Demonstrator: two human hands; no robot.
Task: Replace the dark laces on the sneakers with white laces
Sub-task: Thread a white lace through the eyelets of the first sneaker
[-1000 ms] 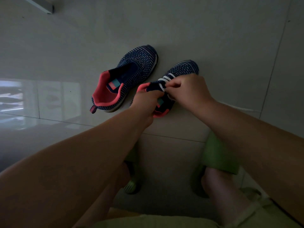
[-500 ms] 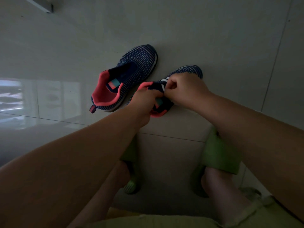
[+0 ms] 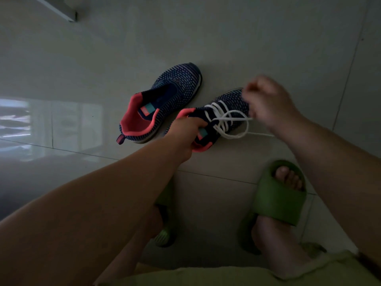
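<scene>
Pale tiled floor (image 3: 268, 48) fills the frame, dim light all round, a bright window reflection smeared across its left side. Down at the bottom, two green slides: the right slide (image 3: 276, 205) shows plainly with toes poking out, while the left slide (image 3: 165, 215) is mostly hidden behind the left forearm. A strip of light shorts (image 3: 206, 275) is cut off by the lower edge.

Now the shoes, side by side mid-floor, toes pointing away. The far sneaker (image 3: 165, 104), dark knit with a coral collar, sits on the left with its tongue bare, no lace threaded that I can see. Just to its right is the near sneaker (image 3: 226, 112), with a white lace (image 3: 224, 118) criss-crossed up its front and a loose loop trailing off onto the tile at the right.

Left hand (image 3: 185, 135) is down on that near sneaker, fingers curled over the collar and tongue, gripping it; the heel is partly covered by the hand. Right hand (image 3: 266, 100) is raised above the toe and blurred. Its fingers look bunched, and a strand of the lace runs taut toward it, so probably it pinches the lace, though the contact itself is smeared out. Top left, a pale angular edge (image 3: 59, 9) is cropped by the frame.
</scene>
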